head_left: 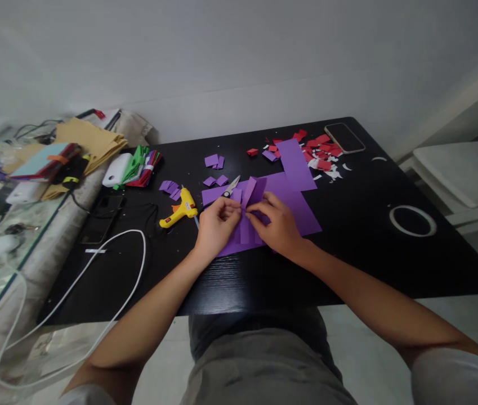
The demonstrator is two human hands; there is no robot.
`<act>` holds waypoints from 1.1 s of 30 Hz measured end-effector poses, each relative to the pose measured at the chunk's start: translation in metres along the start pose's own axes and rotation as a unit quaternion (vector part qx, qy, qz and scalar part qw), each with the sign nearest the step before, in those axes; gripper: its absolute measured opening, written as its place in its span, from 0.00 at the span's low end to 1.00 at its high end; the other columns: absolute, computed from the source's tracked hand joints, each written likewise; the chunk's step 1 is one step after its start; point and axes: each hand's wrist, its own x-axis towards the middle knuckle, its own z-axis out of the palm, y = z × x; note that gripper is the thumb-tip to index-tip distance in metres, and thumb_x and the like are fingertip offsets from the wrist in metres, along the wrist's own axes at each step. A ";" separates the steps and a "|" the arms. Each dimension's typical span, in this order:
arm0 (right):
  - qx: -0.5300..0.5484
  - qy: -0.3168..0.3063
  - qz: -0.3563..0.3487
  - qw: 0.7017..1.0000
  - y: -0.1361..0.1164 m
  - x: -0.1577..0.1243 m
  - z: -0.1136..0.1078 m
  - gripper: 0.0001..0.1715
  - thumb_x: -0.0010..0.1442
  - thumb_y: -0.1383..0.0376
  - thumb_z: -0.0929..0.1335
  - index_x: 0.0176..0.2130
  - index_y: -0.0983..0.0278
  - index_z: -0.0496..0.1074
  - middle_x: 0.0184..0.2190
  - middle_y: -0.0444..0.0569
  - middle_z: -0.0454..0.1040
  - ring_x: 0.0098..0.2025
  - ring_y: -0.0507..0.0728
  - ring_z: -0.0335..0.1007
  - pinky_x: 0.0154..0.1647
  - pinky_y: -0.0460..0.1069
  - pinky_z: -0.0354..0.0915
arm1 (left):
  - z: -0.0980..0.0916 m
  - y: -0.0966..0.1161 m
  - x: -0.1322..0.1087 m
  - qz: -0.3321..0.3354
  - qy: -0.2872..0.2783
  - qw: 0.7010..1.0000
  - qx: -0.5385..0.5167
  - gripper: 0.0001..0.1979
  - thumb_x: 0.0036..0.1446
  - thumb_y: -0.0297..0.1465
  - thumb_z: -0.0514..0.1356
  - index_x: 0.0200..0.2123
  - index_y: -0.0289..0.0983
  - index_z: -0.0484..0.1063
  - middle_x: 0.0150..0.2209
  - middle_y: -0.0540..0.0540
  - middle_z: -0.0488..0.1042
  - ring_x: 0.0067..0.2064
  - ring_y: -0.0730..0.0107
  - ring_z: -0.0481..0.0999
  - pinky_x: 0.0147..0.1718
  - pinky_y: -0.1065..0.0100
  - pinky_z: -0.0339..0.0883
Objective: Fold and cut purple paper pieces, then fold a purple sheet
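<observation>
Both hands meet over a folded strip of purple paper point(245, 229), close to the table's front edge. My left hand point(217, 224) pinches it from the left, thumb against fingertips. From the other side my right hand point(276, 224) grips the same paper, its fingers bent around a flap that stands up between the hands. Larger purple sheets point(302, 209) lie flat beneath. Just beyond my left hand the scissors point(232, 187) rest on the purple paper, their blades pointing away; the handles are mostly hidden. A yellow glue gun point(180, 209) lies left of my left hand.
Small purple pieces point(170, 188) lie in groups behind the glue gun. Red scraps point(323, 151) and a phone point(344, 138) are at the back right. A roll of tape point(412, 220) sits at the right. A white cable point(142, 264) loops over the left edge beside bundled coloured paper point(139, 167).
</observation>
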 end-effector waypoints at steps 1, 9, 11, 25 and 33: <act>-0.001 0.003 -0.004 1.000 0.000 0.000 0.000 0.05 0.65 0.68 0.71 0.40 0.59 0.79 0.45 0.53 0.76 0.45 0.61 0.78 0.50 0.57 0.75 | 0.000 0.000 0.000 0.001 0.000 1.000 0.001 0.07 0.58 0.33 0.66 0.38 0.37 0.76 0.30 0.50 0.77 0.30 0.72 0.76 0.33 0.70 0.69; 0.002 0.008 -0.008 1.000 -0.001 -0.001 0.002 0.05 0.65 0.69 0.71 0.40 0.59 0.79 0.46 0.52 0.75 0.42 0.59 0.77 0.47 0.57 0.76 | 0.001 0.001 0.000 0.005 0.001 1.000 -0.011 0.07 0.57 0.33 0.66 0.38 0.37 0.76 0.30 0.50 0.77 0.31 0.72 0.76 0.33 0.70 0.70; -0.002 0.010 -0.011 1.000 -0.001 -0.001 0.002 0.06 0.66 0.68 0.71 0.40 0.59 0.79 0.45 0.52 0.74 0.41 0.59 0.77 0.46 0.57 0.76 | 0.002 0.003 0.000 -0.002 -0.002 1.000 -0.017 0.08 0.56 0.33 0.66 0.38 0.37 0.76 0.31 0.49 0.77 0.31 0.72 0.75 0.33 0.70 0.70; 0.017 0.025 -0.020 0.999 -0.004 -0.002 0.002 0.06 0.66 0.68 0.70 0.44 0.57 0.74 0.58 0.56 0.73 0.56 0.65 0.76 0.54 0.63 0.76 | 0.003 0.001 -0.001 0.011 0.008 1.000 0.006 0.08 0.60 0.36 0.65 0.40 0.38 0.75 0.34 0.48 0.80 0.33 0.70 0.79 0.35 0.69 0.71; 0.179 0.044 0.127 0.975 -0.013 -0.002 0.005 0.28 0.61 0.62 0.73 0.57 0.57 0.62 0.58 0.58 0.74 0.48 0.61 0.81 0.43 0.55 0.79 | 0.003 0.005 -0.002 0.018 0.008 1.000 0.014 0.05 0.56 0.31 0.65 0.36 0.39 0.72 0.31 0.51 0.78 0.31 0.71 0.76 0.34 0.70 0.69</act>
